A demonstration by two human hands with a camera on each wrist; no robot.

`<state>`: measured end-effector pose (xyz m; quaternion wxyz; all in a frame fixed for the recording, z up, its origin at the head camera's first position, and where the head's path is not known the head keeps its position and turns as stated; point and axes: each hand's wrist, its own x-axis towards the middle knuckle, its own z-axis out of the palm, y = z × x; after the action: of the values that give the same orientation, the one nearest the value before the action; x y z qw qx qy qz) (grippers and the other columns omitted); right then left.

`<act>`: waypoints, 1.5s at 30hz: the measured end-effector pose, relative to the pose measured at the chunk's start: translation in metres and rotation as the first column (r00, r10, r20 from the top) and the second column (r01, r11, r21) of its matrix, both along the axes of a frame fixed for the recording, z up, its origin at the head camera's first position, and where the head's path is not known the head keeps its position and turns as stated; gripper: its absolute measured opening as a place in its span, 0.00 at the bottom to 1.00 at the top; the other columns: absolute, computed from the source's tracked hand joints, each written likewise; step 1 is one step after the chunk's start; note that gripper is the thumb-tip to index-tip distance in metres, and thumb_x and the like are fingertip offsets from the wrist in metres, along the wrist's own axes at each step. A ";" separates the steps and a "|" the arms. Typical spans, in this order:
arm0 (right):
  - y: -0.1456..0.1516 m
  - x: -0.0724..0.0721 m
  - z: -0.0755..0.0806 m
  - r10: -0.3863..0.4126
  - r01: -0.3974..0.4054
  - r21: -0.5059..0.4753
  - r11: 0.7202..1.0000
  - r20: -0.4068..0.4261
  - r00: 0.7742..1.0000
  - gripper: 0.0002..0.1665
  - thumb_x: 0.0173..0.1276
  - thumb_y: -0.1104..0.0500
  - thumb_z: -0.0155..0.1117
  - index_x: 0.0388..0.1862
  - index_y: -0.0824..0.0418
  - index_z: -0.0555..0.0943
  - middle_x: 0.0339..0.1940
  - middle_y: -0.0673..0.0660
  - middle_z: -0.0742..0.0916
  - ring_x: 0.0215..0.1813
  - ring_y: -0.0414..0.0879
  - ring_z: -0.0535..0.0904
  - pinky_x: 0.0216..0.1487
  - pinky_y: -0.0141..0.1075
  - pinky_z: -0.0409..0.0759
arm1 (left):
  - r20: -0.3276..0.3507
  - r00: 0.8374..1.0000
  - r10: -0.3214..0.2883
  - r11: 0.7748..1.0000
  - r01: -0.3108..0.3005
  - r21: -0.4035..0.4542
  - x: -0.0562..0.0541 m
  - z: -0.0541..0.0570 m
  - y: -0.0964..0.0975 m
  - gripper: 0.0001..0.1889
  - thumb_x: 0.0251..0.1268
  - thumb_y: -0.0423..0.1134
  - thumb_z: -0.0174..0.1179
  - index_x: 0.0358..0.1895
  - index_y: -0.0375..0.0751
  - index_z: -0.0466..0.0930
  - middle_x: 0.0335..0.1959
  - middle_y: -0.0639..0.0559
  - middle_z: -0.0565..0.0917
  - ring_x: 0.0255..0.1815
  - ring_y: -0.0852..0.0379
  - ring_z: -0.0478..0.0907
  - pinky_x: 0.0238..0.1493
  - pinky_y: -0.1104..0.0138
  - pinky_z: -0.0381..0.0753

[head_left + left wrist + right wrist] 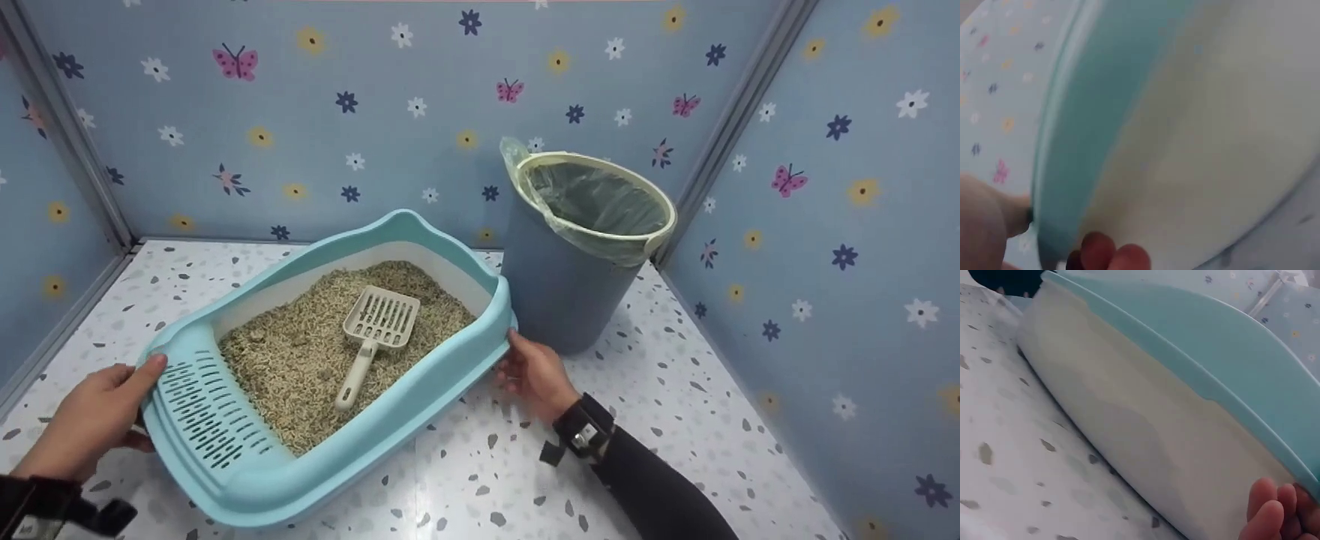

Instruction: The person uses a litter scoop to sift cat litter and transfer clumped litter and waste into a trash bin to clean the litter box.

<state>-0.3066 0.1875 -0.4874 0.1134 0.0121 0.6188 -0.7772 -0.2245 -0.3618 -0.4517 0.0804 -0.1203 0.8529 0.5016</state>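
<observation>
A litter box with a turquoise rim (405, 409) and a pale base (1213, 140) stands at a slant on the floor, with pellet litter (300, 360) inside. On the litter lies a beige slotted litter scoop (367, 341), handle toward me. My left hand (94, 416) grips the box's near-left end by the perforated ledge, thumb on top and fingers underneath. At the right corner, my right hand (540, 375) holds the rim from outside. Its curled fingers (1264, 500) show just below the rim in the right wrist view.
Close behind the box's right corner stands a grey-blue trash bin (566, 292) with a cream ring and a clear liner bag (592, 202). Flower-patterned wall panels (300, 127) enclose the speckled floor (675, 435) at the back and both sides.
</observation>
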 end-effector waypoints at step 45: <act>0.010 0.014 0.000 0.098 -0.094 0.055 0.994 -0.072 0.993 0.17 0.90 0.51 0.53 0.43 0.59 0.81 0.27 0.51 0.79 0.25 0.41 0.69 0.23 0.30 0.68 | 0.059 0.994 -0.095 0.989 0.087 0.118 -0.006 0.003 -0.004 0.47 0.94 0.60 0.42 0.86 0.16 0.42 0.47 0.55 0.87 0.39 0.58 0.86 0.39 0.58 0.93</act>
<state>-0.2926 0.1970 -0.4875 0.1272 -0.0439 0.6422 -0.7546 -0.2304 -0.3657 -0.4482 0.1375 -0.0927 0.8242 0.5416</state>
